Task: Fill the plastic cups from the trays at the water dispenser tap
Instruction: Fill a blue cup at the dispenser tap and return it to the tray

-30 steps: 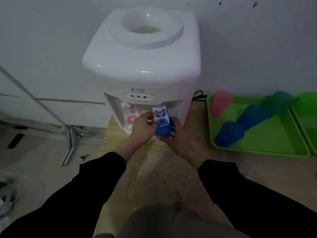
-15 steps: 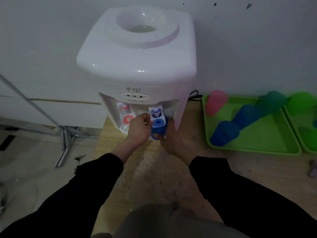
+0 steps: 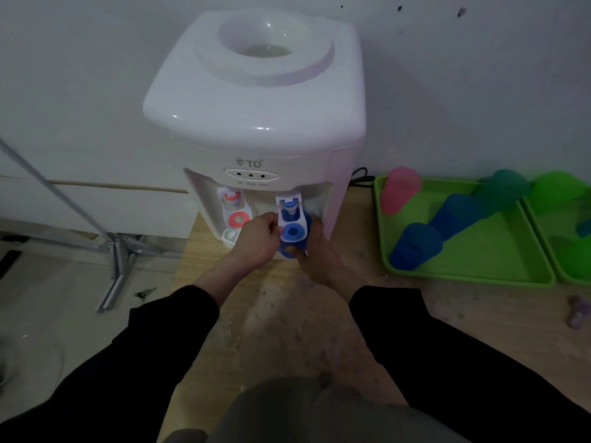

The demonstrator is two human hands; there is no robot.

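A white water dispenser point(image 3: 256, 107) stands on a wooden table, with a red tap point(image 3: 235, 215) on the left and a blue tap point(image 3: 291, 219) on the right. My right hand point(image 3: 315, 247) holds a blue plastic cup point(image 3: 289, 251) right under the blue tap; most of the cup is hidden behind the tap lever. My left hand point(image 3: 257, 239) is closed against the left side of the blue tap lever. On the green tray point(image 3: 473, 266) to the right lie a pink cup point(image 3: 398, 190), two blue cups point(image 3: 415, 246) and a teal cup point(image 3: 502, 187).
A second green tray point(image 3: 572, 273) at the far right edge holds green cups. A black cable runs behind the dispenser near the wall. A metal stand point(image 3: 112, 251) is on the floor at the left, beyond the table's left edge. A small purplish object point(image 3: 579, 311) lies on the table right.
The blue cup has gone further in under the blue tap, held by my right hand. My left hand stays at the tap lever. The view has moved closer.
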